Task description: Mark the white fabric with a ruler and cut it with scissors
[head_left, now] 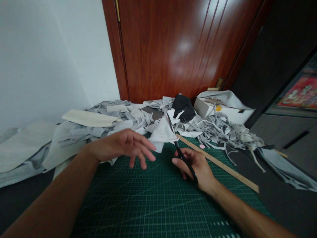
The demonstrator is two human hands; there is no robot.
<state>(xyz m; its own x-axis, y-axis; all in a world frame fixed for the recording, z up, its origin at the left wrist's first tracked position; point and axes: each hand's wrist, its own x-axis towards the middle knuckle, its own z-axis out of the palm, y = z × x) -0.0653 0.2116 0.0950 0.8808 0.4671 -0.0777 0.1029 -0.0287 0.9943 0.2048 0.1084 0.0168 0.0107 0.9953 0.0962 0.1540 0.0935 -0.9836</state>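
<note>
while the right hand (199, 167) grips scissors (180, 151) over the mat (138, 198), the left hand (121, 145) hangs open, empty; beside the mat, strips (219, 127) lie cut, broader cloth (27, 140) seemingly uncut.

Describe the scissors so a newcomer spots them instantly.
Find the green cutting mat before the red-brown door. Over it, the right hand holds the scissors, blades pointing toward the door. They're black-handled, unlike the straight tan ruler beside them.

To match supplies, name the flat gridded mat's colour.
The flat gridded mat is dark green with paler lines, seen in the head view.
</note>
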